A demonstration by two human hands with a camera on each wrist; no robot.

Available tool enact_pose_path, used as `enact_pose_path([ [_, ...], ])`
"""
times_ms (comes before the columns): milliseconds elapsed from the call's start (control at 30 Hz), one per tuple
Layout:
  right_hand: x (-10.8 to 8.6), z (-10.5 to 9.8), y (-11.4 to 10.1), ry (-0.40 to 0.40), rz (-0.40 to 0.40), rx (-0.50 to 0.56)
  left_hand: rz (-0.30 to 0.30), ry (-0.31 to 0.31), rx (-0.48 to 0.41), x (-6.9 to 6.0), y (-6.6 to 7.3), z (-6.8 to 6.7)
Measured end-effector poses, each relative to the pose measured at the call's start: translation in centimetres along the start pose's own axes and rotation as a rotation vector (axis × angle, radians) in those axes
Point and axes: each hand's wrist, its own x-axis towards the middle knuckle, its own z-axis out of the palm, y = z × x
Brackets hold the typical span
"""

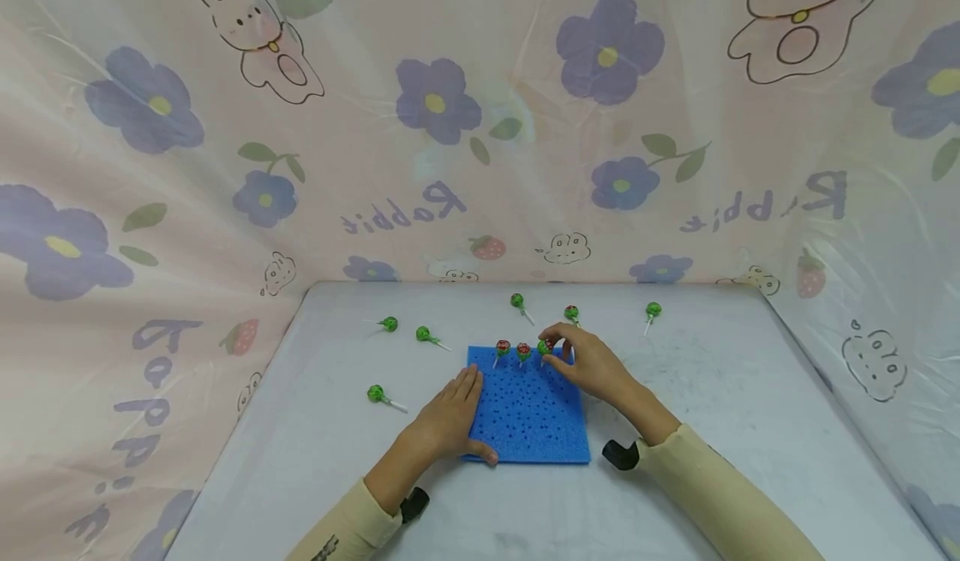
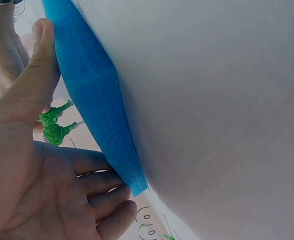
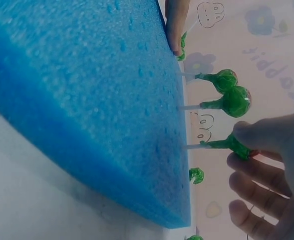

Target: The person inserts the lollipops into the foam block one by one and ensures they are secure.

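Observation:
A blue foam block (image 1: 528,415) dotted with small holes lies flat on the table. Along its far edge two lollipops in green and red wrappers stand upright on their sticks, a left one (image 1: 503,348) and a middle one (image 1: 523,351). My right hand (image 1: 592,365) pinches a third lollipop (image 3: 239,146) by its head, between thumb and index finger, at the far right of the block; its stick meets the foam. My left hand (image 1: 450,415) rests along the block's left side, fingers straight on the edge and thumb at the near corner.
Loose green lollipops lie about the white table (image 1: 300,461): one at left (image 1: 376,393), two at back left (image 1: 388,324) (image 1: 423,334), and others behind the block (image 1: 517,300) (image 1: 572,313) and at back right (image 1: 653,308). A patterned curtain (image 1: 525,169) surrounds the table.

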Motion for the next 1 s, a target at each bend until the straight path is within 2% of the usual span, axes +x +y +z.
enact_pose_path([
  [733, -0.1, -0.7, 0.0, -0.012, 0.03, -0.006, 0.006, 0.009, -0.003, 0.0, 0.0, 0.1],
  [1000, -0.3, -1.0, 1.1, -0.022, 0.057, 0.038, 0.004, 0.001, 0.006, 0.0, -0.1, 0.2],
])
